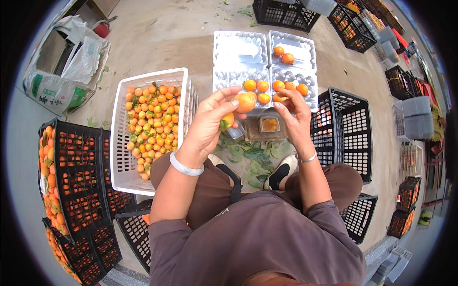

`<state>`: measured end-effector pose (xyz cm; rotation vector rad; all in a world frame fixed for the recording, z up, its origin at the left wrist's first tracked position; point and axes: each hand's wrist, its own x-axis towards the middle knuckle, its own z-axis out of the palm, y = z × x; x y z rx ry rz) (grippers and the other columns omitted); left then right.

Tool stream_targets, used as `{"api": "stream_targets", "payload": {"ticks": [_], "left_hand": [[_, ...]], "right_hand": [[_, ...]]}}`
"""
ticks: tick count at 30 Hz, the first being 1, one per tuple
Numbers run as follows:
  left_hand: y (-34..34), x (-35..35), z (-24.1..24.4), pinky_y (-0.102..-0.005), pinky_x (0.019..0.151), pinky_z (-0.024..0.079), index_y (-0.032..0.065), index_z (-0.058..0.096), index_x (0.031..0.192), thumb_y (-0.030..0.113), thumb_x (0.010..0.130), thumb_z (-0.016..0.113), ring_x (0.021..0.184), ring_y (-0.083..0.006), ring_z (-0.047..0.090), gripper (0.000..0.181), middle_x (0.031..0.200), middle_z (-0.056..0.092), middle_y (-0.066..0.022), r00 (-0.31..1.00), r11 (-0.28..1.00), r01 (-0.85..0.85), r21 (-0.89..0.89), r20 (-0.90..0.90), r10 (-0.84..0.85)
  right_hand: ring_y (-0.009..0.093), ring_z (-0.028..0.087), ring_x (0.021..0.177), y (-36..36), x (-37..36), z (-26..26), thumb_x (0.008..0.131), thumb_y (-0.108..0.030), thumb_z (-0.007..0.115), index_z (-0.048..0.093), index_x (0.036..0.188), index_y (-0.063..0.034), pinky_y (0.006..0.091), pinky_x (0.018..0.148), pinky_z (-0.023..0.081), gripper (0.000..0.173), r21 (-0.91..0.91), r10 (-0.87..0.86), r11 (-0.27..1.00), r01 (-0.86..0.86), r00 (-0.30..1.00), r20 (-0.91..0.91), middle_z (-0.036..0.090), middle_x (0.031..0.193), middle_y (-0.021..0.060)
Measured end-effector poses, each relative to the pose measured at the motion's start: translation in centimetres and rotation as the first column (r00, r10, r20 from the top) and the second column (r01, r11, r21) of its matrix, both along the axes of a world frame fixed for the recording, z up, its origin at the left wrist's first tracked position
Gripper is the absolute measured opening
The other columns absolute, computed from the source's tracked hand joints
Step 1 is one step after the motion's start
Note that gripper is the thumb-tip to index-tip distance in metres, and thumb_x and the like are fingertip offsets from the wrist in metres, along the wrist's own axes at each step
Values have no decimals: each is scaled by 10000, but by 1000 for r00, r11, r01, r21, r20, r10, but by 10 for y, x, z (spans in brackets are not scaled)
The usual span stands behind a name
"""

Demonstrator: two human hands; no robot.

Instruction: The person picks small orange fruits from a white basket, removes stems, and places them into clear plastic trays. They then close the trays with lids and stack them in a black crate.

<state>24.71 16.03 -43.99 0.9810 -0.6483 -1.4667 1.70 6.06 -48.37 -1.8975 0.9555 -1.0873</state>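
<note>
My left hand [211, 118] holds two orange persimmons, a large one [245, 102] at the fingertips and another [227, 121], with a green calyx, lower in the palm. My right hand [295, 112] is over the front of the right clear plastic clamshell tray [312, 80], thumb and fingers around a partly hidden persimmon [278, 97]. Three more persimmons [290, 86] sit behind it in that tray, and two [287, 58] rest in its opened lid. The left clamshell tray [222, 77] holds three visible persimmons [263, 86]; my left hand covers part of its front.
At my left stands a white plastic crate [149, 190] full of persimmons, beside stacked black crates [80, 178] of fruit. Black crates [352, 132] stand at my right. A small plastic box [269, 124] with orange contents and loose leaves [254, 157] lie before my feet.
</note>
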Motion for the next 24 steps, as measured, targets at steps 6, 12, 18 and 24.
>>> {"api": "stream_targets", "payload": {"ticks": [6,12,18,24], "left_hand": [[6,-32,-8,-236,661,502,-4,565,1355,166,968,707,849,-120,649,446,1197,626,-83,976,994,103,44,189,-110],[2,-13,-8,-294,763,558,-13,539,1399,226,1000,672,941,-138,658,484,1275,620,-131,996,987,-90,132,2,91],[4,6,-15,-425,1083,500,-86,496,1383,97,1014,563,1259,-301,591,417,1329,599,-218,903,989,-148,26,-404,145],[2,7,-6,-461,1113,494,-53,437,1452,103,1049,513,1279,-345,593,439,1339,586,-253,900,992,-107,73,-417,128]], "right_hand": [[119,681,982,48,9,9,892,45,730,628,1292,7,249,795,575,415,262,218,912,-316,913,345,614,1187,55],[134,724,877,29,-15,-61,890,-17,766,684,1104,15,254,740,580,231,670,-121,732,-123,944,305,754,982,70],[324,718,896,-21,-51,-207,787,-112,793,704,1042,-4,427,807,568,290,148,-272,904,401,808,-524,723,1003,172],[359,705,889,-26,-20,-248,820,-175,696,693,903,-34,477,765,554,164,-185,-311,944,271,554,-772,689,980,212]]}}
